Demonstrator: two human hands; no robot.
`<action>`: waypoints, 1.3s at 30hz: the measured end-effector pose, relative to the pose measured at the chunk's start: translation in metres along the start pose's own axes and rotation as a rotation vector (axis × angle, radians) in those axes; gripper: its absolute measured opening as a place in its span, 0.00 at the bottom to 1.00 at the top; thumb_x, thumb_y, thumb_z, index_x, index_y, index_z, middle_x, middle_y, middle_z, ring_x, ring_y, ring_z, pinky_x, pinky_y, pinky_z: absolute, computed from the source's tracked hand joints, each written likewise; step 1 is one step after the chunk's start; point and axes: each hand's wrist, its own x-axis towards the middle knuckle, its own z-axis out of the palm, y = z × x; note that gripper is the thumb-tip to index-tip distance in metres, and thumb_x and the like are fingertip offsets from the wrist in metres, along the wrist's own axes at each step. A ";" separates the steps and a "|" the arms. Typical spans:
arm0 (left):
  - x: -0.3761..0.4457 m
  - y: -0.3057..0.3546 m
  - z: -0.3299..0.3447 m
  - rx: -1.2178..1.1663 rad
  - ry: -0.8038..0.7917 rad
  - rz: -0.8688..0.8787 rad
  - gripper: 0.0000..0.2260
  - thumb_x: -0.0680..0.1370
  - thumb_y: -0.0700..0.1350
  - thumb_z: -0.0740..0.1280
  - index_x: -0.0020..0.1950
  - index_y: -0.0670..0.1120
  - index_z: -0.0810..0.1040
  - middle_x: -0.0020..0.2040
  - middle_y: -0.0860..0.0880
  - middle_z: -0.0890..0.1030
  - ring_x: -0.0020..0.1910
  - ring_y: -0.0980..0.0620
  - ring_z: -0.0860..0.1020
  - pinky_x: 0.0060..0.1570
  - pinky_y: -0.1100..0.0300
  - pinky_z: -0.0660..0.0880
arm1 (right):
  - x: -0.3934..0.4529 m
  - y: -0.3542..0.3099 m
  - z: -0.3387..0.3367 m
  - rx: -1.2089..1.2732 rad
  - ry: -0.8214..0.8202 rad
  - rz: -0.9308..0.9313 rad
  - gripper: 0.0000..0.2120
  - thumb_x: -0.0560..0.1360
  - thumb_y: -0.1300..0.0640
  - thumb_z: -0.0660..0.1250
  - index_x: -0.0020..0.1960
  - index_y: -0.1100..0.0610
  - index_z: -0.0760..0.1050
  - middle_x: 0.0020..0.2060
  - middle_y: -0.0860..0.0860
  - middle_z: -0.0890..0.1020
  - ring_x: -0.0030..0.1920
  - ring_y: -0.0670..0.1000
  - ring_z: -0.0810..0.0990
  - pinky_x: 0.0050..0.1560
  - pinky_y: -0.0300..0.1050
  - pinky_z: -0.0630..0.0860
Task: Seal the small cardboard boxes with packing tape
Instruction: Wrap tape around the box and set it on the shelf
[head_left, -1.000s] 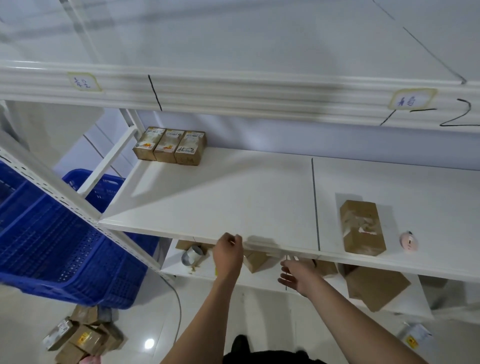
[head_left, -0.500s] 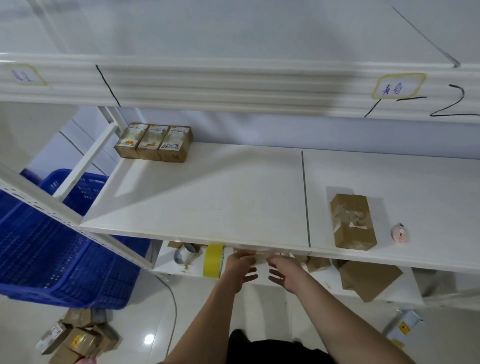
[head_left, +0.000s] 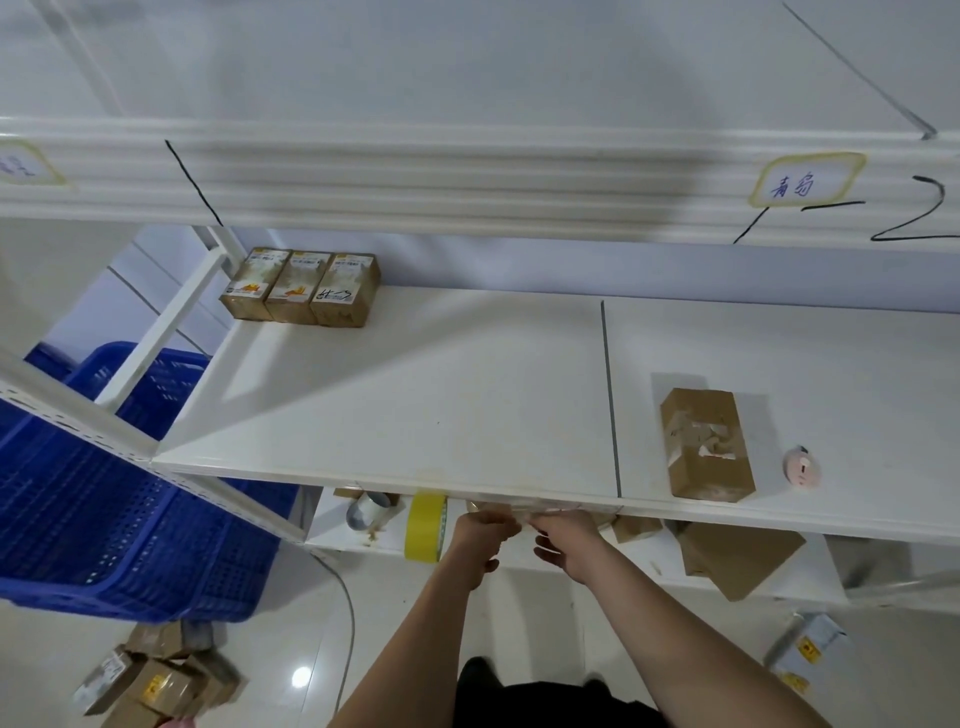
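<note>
Under the shelf edge (head_left: 467, 480), left hand (head_left: 480, 535) and right hand (head_left: 566, 535) pinch a clear tape strip (head_left: 524, 512); keep it taut, unwrinkled, before laying across a box.

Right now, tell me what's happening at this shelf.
A person is packing at a white shelf. Both hands, left hand and right hand, meet just under its front edge and seem to pull a strip of clear tape between them; the grip is partly hidden. A yellow tape roll stands on the lower shelf beside the left hand. One small cardboard box lies on the shelf to the right, three more boxes at the back left.
</note>
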 end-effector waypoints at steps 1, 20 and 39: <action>0.001 0.000 -0.001 0.009 0.010 0.000 0.09 0.76 0.42 0.74 0.56 0.45 0.83 0.43 0.49 0.77 0.41 0.52 0.72 0.39 0.58 0.70 | 0.000 0.000 0.000 0.005 0.010 0.013 0.10 0.73 0.65 0.76 0.52 0.65 0.79 0.45 0.57 0.80 0.42 0.54 0.79 0.37 0.47 0.82; -0.002 0.025 0.002 -0.106 -0.066 -0.047 0.13 0.80 0.51 0.66 0.54 0.41 0.79 0.50 0.44 0.83 0.47 0.44 0.81 0.45 0.52 0.80 | -0.052 0.011 -0.016 0.094 -0.014 0.189 0.10 0.78 0.77 0.58 0.42 0.71 0.74 0.28 0.62 0.80 0.32 0.59 0.78 0.26 0.53 0.81; -0.014 0.046 0.009 -0.193 -0.003 -0.080 0.17 0.80 0.49 0.68 0.54 0.33 0.79 0.47 0.37 0.84 0.43 0.39 0.83 0.36 0.48 0.82 | -0.113 -0.032 -0.024 -0.014 -0.060 -0.091 0.03 0.77 0.76 0.63 0.46 0.72 0.74 0.32 0.64 0.82 0.36 0.63 0.83 0.46 0.60 0.84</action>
